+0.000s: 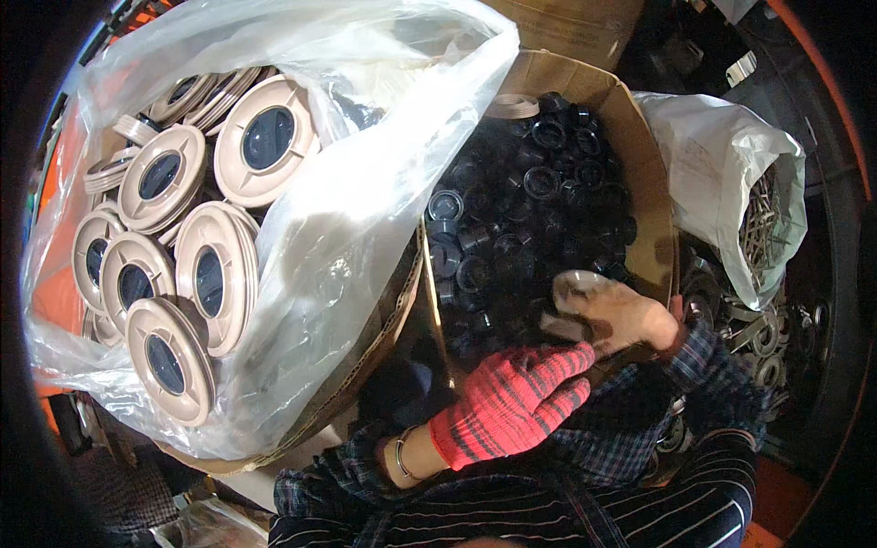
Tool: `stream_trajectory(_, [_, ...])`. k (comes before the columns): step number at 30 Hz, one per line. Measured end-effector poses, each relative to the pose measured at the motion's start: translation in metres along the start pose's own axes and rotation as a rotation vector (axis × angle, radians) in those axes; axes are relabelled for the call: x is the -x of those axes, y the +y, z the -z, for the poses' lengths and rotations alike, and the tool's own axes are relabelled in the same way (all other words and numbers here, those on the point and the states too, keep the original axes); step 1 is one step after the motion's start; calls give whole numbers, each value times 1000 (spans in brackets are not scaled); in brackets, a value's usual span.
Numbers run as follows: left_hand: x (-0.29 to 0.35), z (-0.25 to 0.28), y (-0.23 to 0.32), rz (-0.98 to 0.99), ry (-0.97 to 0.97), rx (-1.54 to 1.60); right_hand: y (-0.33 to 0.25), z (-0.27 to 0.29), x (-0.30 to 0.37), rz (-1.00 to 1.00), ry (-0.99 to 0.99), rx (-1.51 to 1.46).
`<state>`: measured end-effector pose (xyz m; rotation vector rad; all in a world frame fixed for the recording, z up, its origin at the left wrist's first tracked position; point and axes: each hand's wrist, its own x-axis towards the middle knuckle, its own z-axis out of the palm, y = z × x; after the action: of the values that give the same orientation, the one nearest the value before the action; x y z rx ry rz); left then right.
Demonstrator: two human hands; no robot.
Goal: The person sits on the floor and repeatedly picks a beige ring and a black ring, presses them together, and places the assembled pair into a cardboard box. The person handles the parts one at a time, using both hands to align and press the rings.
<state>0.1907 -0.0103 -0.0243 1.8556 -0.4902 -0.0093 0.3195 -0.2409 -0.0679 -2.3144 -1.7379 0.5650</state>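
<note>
Standing beside the person, I see both hands down in an open brown cardboard box heaped with small black round plastic caps. The left hand, in a red knitted work glove, rests at the near edge of the heap with its fingers curled loosely over the caps; whether it actually grips one I cannot tell. The right hand, in a grimy pale glove, lies just beyond and to the right of it, close against the box's right wall, fingers bent down onto the black caps, and again what it clasps is hidden. The two hands sit almost touching. A thin metal bangle circles the left wrist, above a dark plaid sleeve. To the left, a second cardboard box lined with a clear plastic bag holds stacks of beige round plastic discs with dark centres, standing on edge. To the right, a white plastic sack gapes open over a tangle of small grey metal parts.
</note>
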Motion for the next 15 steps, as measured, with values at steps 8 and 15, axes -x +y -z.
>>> stream_trajectory(8, [-8,-6,-3,-10,45,103,194,36,-128,-587,384,274])
stream_trajectory(15, [0,-4,-11,82,-138,206,310,-33,-242,-735,427,463])
